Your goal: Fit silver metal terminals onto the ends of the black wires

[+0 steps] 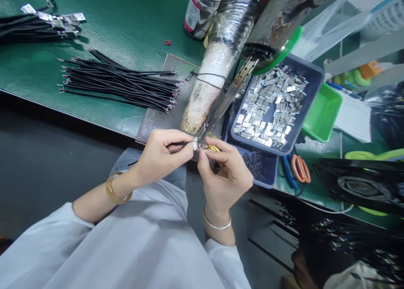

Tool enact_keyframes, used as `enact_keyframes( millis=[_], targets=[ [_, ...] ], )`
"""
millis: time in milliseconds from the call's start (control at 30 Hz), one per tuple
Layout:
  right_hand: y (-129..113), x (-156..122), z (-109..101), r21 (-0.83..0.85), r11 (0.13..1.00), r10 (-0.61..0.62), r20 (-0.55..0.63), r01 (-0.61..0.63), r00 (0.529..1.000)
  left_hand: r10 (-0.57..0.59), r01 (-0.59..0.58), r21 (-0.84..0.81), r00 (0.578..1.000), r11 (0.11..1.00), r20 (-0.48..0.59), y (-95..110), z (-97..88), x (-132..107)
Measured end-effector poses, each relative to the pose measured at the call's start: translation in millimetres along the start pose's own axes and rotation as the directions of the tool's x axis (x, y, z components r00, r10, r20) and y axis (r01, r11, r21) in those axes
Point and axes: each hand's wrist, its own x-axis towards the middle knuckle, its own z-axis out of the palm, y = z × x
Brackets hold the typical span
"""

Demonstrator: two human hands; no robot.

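Note:
My left hand (160,152) is pinched on a thin black cable (180,144), whose white tip sits at the point of a soldering iron (221,108). My right hand (225,171) is closed in a pinch just right of that tip, on a small part with a bit of yellow showing (214,148); I cannot make out what it is. The two hands nearly touch at the front edge of a dark metal plate (158,116). The iron slants down from a thick wrapped holder (217,57).
A blue tray (311,91) of several small metal shells lies to the right, beside a green bin (322,112). Bundles of black cables (120,80) lie on the green mat (126,24). Orange-handled scissors (300,168), a fan (362,188) and a jar (198,11) stand around.

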Motion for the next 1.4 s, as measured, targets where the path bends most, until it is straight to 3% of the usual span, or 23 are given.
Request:
enact_keyframes(
  millis=[367, 633, 800, 1033, 1267, 1400],
  targets=[
    [-1.7, -7.5, -2.1, 0.010, 0.999, 0.034, 0.030, -0.034, 0.999, -0.168, 0.174, -0.051, 0.979, 0.983, 0.113, -1.4, -2.2, -3.1],
    [1.4, -6.7, 1.3, 0.030, 0.995, 0.097, 0.023, -0.098, 0.995, -0.123, 0.123, -0.086, 0.992, 0.989, -0.005, -4.4, 4.3, -4.3],
    [-0.2, -3.4, 1.4, -0.003, 0.997, 0.075, 0.012, -0.075, 0.997, -0.093, 0.090, -0.069, 0.995, 0.994, -0.032, -3.5, 4.6, -1.6],
    [-2.1, -2.1, 0.8, 0.037, 0.999, 0.039, -0.003, -0.039, 0.999, -0.052, 0.051, -0.038, 0.998, 0.998, -0.021, 0.1, 2.7, -0.4],
    [4.1, -11.9, -6.5, 0.123, 0.976, 0.179, 0.023, -0.180, 0.984, -0.046, 0.045, 0.020, 0.997, 0.999, 0.058, -4.4, 6.5, -3.7],
    [4.4, -12.6, -6.7, 0.096, 0.983, 0.158, 0.022, -0.159, 0.987, -0.057, 0.058, -0.017, 0.997, 0.998, 0.042, -3.6, 7.2, -4.9]
  ],
)
